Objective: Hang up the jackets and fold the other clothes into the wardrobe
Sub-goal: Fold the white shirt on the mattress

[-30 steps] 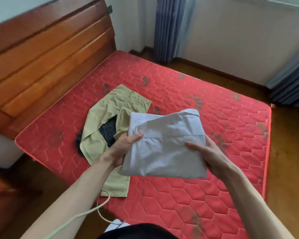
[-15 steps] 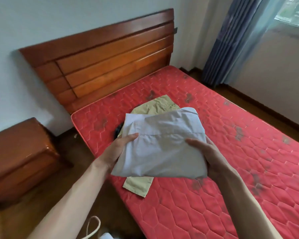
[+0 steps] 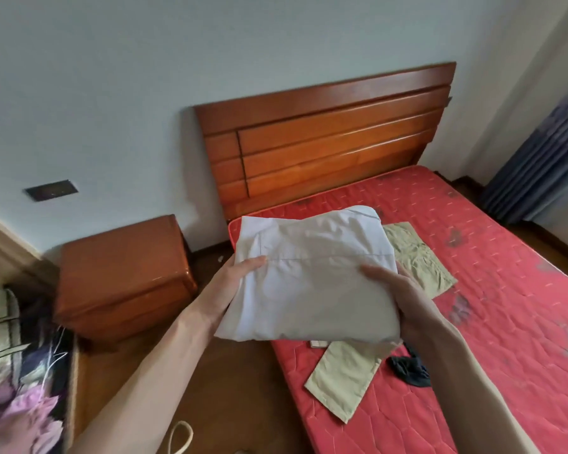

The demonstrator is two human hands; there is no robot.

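We hold the folded shirt (image 3: 309,283) flat between both hands, left hand (image 3: 240,276) gripping its left edge, right hand (image 3: 394,290) its right, long axis across us. Beyond, trousers (image 3: 345,378) lie on the bed (image 3: 492,309). Wardrobe not in view.

No legible text, label, brand, number or sign anywhere in view. Checked the folded white garment (image 3: 312,283): plain cloth, stitch lines only. A small pale tag (image 3: 318,343) shows under its lower edge, too small to read. The red mattress (image 3: 492,309) carries a quilted pattern and dark motifs, no lettering. The dark wall plate (image 3: 51,190) is unmarked.
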